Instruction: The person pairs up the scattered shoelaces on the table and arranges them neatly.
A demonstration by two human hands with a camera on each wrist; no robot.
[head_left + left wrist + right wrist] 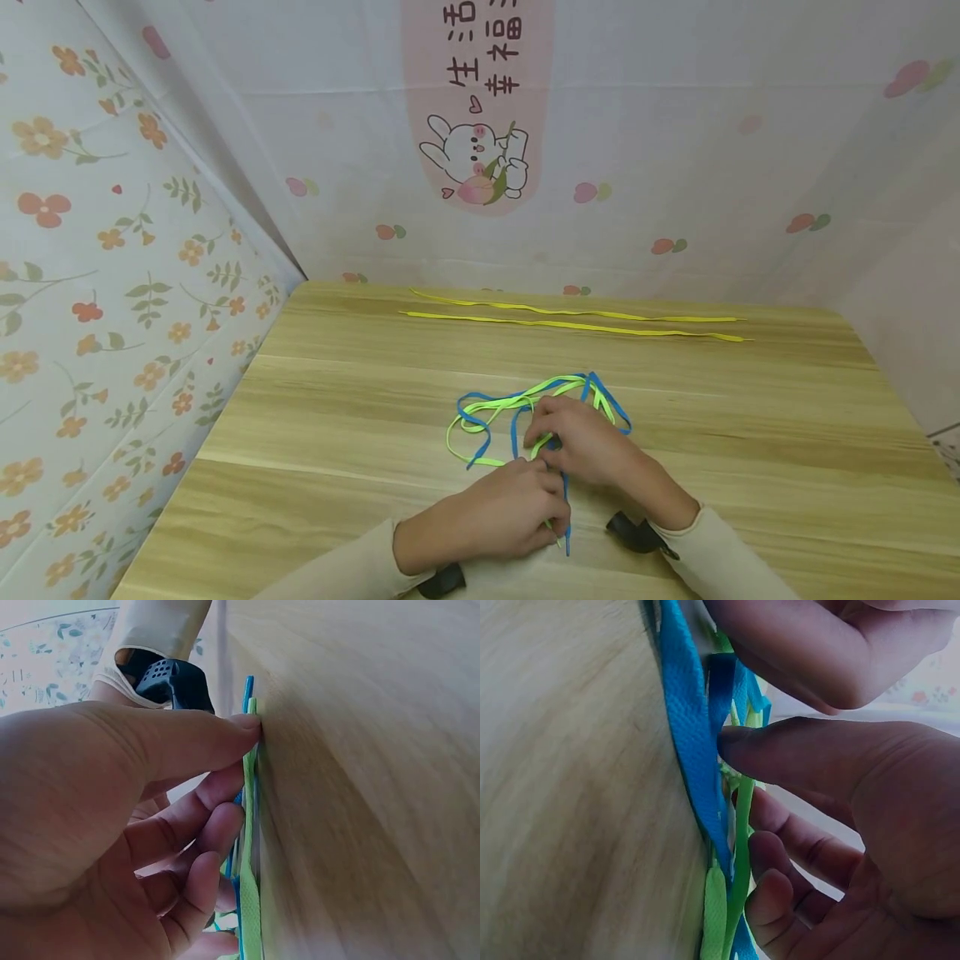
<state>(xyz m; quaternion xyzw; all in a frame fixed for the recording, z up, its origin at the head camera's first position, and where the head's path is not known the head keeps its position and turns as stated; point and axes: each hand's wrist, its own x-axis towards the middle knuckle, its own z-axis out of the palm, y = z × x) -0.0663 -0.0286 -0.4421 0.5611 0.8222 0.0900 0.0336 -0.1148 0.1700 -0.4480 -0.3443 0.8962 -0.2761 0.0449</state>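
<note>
A blue shoelace (483, 436) and a neon-green shoelace (543, 388) lie in a loose, looped tangle on the wooden table. My left hand (510, 507) is at the near side of the tangle. In the left wrist view its thumb and index finger pinch the green lace close to its tip, with the blue lace's end alongside. Just beyond, my right hand (588, 437) reaches over the laces. The right wrist view shows its thumb (795, 750) against a fold of blue lace, pinching it, while the other fingers curl loosely by a green strand.
Two yellow shoelaces (570, 326) lie stretched out nearly parallel along the table's back. A printed curtain (637, 142) hangs behind the table (337, 400), and a flowered one (127, 317) hangs on the left. Each wrist wears a black device (633, 532).
</note>
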